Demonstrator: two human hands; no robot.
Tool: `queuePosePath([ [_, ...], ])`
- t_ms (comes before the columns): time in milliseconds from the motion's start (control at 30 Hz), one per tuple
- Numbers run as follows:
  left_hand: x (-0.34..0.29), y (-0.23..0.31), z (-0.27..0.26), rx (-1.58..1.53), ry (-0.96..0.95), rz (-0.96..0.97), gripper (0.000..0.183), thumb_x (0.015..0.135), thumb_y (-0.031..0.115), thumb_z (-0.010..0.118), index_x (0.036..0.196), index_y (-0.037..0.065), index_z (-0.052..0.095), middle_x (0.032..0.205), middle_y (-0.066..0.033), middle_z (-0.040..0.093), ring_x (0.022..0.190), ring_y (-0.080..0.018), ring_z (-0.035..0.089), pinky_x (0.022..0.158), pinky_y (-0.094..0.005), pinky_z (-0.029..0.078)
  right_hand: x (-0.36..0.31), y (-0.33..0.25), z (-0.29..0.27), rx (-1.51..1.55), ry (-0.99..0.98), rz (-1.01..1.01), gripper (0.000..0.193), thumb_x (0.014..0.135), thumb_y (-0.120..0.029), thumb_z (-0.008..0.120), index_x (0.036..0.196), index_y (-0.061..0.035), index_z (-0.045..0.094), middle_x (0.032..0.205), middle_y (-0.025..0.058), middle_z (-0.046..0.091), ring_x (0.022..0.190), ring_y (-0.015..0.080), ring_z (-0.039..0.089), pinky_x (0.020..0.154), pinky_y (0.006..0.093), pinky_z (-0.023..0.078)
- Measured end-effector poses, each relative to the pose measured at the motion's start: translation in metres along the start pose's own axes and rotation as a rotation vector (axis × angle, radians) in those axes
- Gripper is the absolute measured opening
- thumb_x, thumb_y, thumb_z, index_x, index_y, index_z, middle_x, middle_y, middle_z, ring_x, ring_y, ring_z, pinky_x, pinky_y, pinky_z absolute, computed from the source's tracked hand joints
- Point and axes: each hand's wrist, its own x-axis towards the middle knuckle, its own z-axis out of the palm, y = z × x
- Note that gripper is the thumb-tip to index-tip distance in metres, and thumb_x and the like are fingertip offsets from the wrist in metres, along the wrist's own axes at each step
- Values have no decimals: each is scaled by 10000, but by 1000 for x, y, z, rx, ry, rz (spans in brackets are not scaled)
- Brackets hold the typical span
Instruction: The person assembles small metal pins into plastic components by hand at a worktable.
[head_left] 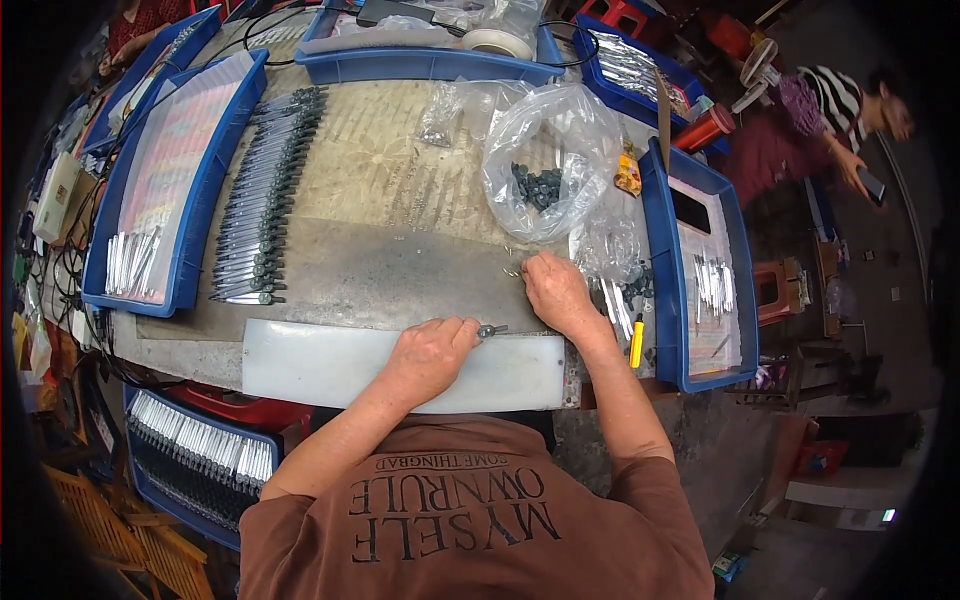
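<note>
Where the worktable's left side begins, a long blue plastic tray point(207, 215) holds a pale, pinkish sheet with a bundle of slim silver rods point(135, 264) at its near end. Below table height, a second blue tray point(190, 516) is packed with silver rods with dark ends. Just right of the long tray, a slanting row of slim silver-grey pieces with dark heads point(262, 195) lies on the tabletop. A pale translucent strip point(310, 365) runs along the near edge, and above it the left hand point(432, 357) has thumb and fingers drawn narrow around a small dark grey part with a short stem point(490, 331), which juts out to the right. The right hand point(556, 292) rests near it, fingertips bunched beside tiny shiny bits point(511, 270); whether it pinches one, I cannot tell. Beyond it stands an open clear plastic bag point(497, 200) containing dark green pieces point(537, 187). Farther right lie loose silver rods point(615, 308) and a yellow stick-shaped tool point(636, 345), then a right-hand blue tray point(747, 290) with a black phone point(691, 212) and more rods inside.
</note>
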Motion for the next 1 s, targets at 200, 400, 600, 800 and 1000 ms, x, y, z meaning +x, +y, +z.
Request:
queuePosePath([
  [200,-1,0,1,10,10,-2,152,763,160,579,847,49,516,644,-54,493,592,-203,563,502,-320,462,-8,-10,-10,221,-34,182,60,774,-63,527,788,-6,512,753,161,535,707,337,529,619,401,421],
  [400,0,0,0,13,7,6,147,773,171,575,832,56,505,639,-51,488,584,-200,559,494,-320,461,-17,-46,-41,456,-147,193,108,802,-117,516,809,-9,515,774,161,550,738,353,540,644,425,424],
  [600,-1,0,3,20,-13,-9,147,779,184,570,801,63,490,633,-46,478,589,-197,558,494,-318,462,-24,-65,-38,432,-169,72,83,789,-95,538,786,-14,516,736,143,543,708,338,539,618,410,429],
  [800,-1,0,2,20,-4,4,149,775,184,569,792,68,478,644,-46,466,586,-195,550,503,-320,463,-24,-71,-36,300,-191,14,78,780,-84,554,777,-16,517,724,138,540,686,330,540,613,403,430],
  [1000,-1,0,2,42,-15,17,131,767,162,560,798,62,481,662,-48,465,596,-192,548,514,-311,464,-23,-71,-35,255,-191,3,70,767,-82,559,777,-22,524,727,136,545,683,322,546,615,400,434],
])
